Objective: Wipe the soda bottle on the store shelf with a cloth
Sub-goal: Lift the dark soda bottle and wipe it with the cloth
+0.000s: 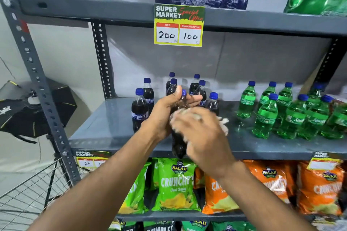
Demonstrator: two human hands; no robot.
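Note:
A dark cola soda bottle (pixel 179 146) with a blue cap is lifted in front of the grey middle shelf (pixel 112 118). My left hand (pixel 165 112) grips its neck and upper part just below the cap. My right hand (pixel 201 133) presses a pale cloth (pixel 224 123) against the bottle's middle; the hand looks blurred. The cloth sticks out to the right of the fingers. Most of the bottle's label is hidden behind both hands.
Several more cola bottles (pixel 139 108) stand behind on the shelf, green Sprite bottles (pixel 266 116) to the right. Chip bags (pixel 174 184) fill the shelf below. A price tag (pixel 179 25) hangs from the upper shelf. A wire basket (pixel 33 189) and softbox light (pixel 28 110) sit left.

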